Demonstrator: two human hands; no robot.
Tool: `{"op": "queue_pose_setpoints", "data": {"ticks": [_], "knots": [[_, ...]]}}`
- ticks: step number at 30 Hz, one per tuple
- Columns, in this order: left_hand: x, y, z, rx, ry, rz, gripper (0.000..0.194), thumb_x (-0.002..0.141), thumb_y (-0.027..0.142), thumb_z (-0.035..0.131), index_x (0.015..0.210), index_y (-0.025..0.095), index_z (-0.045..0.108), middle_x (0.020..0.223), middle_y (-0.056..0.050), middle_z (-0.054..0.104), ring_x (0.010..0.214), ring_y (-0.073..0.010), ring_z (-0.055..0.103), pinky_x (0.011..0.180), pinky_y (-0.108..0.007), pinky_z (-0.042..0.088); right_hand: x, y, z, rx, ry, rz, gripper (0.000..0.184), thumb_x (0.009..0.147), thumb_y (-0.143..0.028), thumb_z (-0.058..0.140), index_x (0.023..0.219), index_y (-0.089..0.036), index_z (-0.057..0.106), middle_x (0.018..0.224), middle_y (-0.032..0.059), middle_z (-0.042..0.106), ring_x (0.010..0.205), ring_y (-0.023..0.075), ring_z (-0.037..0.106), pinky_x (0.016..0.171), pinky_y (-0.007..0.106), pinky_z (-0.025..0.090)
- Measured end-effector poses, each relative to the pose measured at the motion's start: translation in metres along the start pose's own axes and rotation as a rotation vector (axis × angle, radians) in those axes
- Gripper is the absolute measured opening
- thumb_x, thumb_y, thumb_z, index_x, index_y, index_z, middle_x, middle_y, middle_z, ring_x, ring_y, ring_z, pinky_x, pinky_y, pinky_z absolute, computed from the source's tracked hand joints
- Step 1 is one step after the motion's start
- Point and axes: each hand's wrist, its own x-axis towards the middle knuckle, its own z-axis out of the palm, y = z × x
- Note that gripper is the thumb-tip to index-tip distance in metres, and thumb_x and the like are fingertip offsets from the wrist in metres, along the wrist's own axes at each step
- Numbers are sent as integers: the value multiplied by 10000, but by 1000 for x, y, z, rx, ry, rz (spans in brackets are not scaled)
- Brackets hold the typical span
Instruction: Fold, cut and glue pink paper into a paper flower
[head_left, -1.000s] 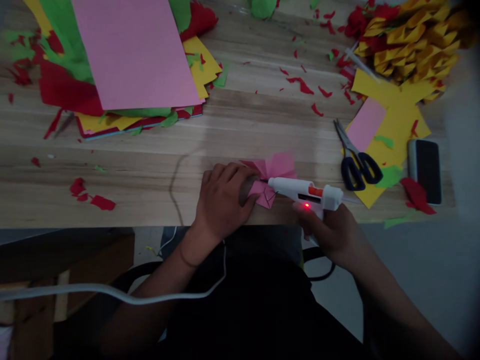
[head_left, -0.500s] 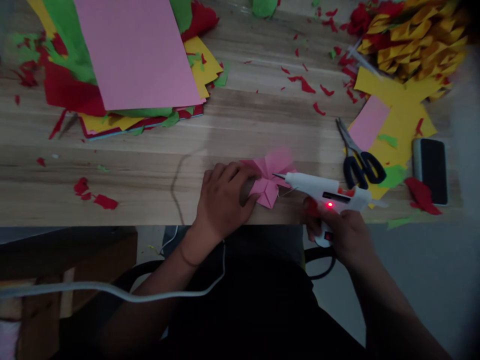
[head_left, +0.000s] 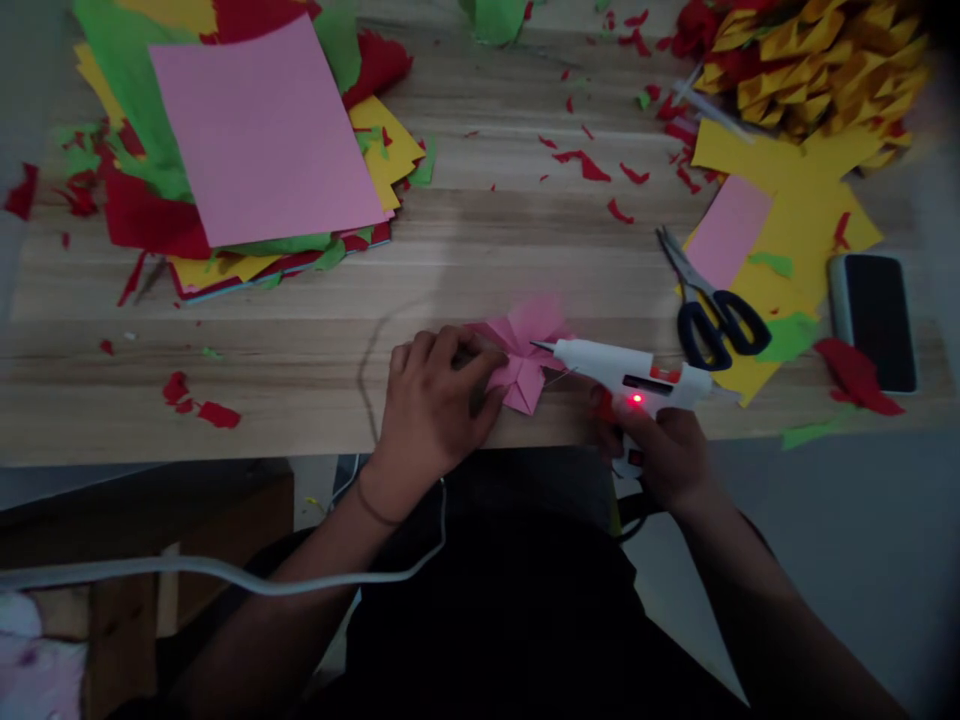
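Observation:
A folded pink paper flower (head_left: pixel 523 372) lies near the table's front edge. My left hand (head_left: pixel 439 395) pinches its left side between thumb and fingers. In my right hand (head_left: pixel 664 445) is a white hot glue gun (head_left: pixel 604 360) with a red light glowing on its body. The fingers wrap round its handle, near the red trigger. Its dark nozzle points left, over the middle of the flower; I cannot tell whether the tip touches the paper. A thin strand shows just below the nozzle.
Scissors (head_left: pixel 712 310) lie on yellow paper (head_left: pixel 817 220) at the right, beside a phone (head_left: pixel 874 320). Folded yellow paper pieces (head_left: pixel 825 70) are heaped at the back right. A pink sheet (head_left: pixel 270 140) tops a paper stack. A white cable (head_left: pixel 247 577) crosses my left forearm.
The whole view has shifted and tilted slightly. Both hands keep their holds, and the glue gun's nozzle stays over the flower, a little nearer its middle.

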Motion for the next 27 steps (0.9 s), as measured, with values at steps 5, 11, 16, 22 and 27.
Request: {"op": "queue_pose_setpoints", "data": {"ticks": [5, 11, 16, 22, 27], "knots": [[0, -2, -1, -113, 9, -51, 383, 867, 388, 686, 1210, 236, 609, 1186, -75, 652, 1081, -288, 553, 893, -429, 387, 0, 0, -2, -22, -26, -17, 311, 834, -544, 627, 762, -241, 622, 423, -42, 515, 371, 148, 508, 379, 273, 373], [-1, -2, 1, -102, 36, -69, 401, 846, 408, 703, 1179, 206, 611, 1113, -87, 667, 1032, -296, 573, 854, -433, 411, 0, -1, -2, -48, -42, -40, 324, 851, -523, 619, 741, -219, 626, 435, -32, 528, 388, 137, 511, 404, 266, 393], [-5, 1, 1, -68, 50, -15, 285, 896, 397, 653, 1147, 262, 672, 1133, -72, 645, 1046, -281, 547, 865, -438, 393, -3, 5, -5, -83, -11, -68, 321, 857, -512, 631, 732, -217, 631, 443, -38, 542, 412, 130, 523, 432, 263, 408], [-8, 5, 0, 16, 21, -14, 261, 898, 366, 643, 1141, 289, 701, 1180, -92, 604, 1093, -304, 511, 877, -455, 372, -5, 7, -6, -91, -40, -60, 323, 866, -507, 619, 749, -207, 638, 460, -38, 553, 431, 127, 538, 456, 262, 432], [-7, 2, 2, -31, 39, -39, 250, 885, 402, 668, 1103, 284, 700, 1149, -74, 618, 1064, -286, 529, 865, -440, 373, -4, 7, -5, -108, -37, -62, 325, 861, -505, 617, 745, -203, 636, 445, -39, 548, 416, 126, 532, 436, 256, 425]]}}
